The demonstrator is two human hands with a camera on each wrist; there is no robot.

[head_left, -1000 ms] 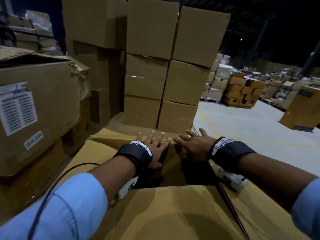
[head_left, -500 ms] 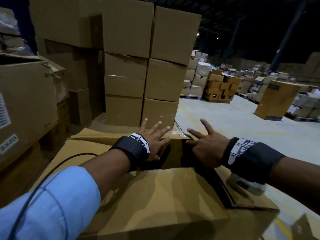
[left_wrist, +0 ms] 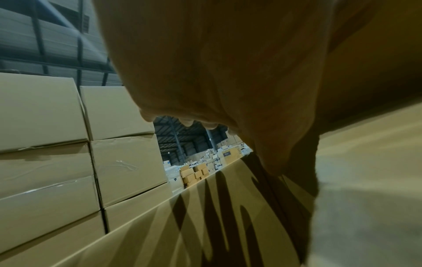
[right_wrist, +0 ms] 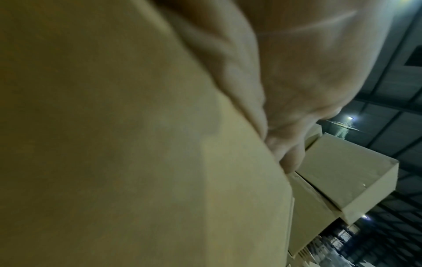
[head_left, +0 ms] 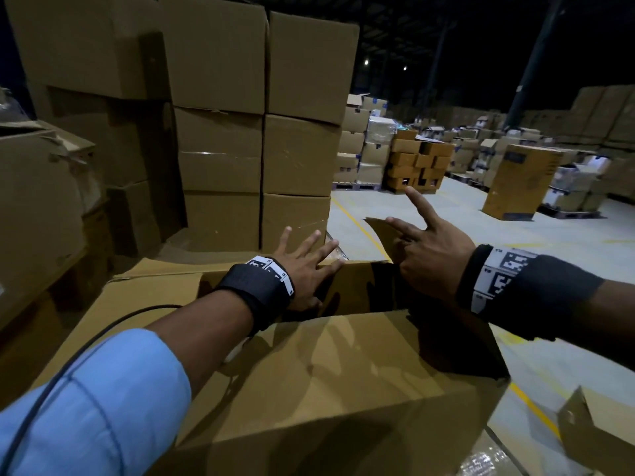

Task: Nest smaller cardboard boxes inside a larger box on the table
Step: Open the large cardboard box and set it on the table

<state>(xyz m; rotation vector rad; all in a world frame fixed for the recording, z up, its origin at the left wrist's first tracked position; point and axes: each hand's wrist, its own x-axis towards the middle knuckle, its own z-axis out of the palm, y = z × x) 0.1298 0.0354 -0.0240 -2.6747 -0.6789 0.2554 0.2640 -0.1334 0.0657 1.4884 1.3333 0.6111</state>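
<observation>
The right hand [head_left: 429, 255] has raised the box's [head_left: 343, 369] right flap [head_left: 379, 231], gripping or pushing I cannot tell; the left hand [head_left: 302, 273], spread flat, still presses the far flap [head_left: 357, 271]; the opening looks clearer for nesting.

Left hand [head_left: 302, 269] flat, fingers splayed; right hand [head_left: 433, 255] raised, thumb and forefinger extended.

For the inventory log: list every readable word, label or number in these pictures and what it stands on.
No text can be read.
Dark label on the tall box: too small to read.
Left wristband and right wristband: black-and-white code squares, no legible words.
</observation>
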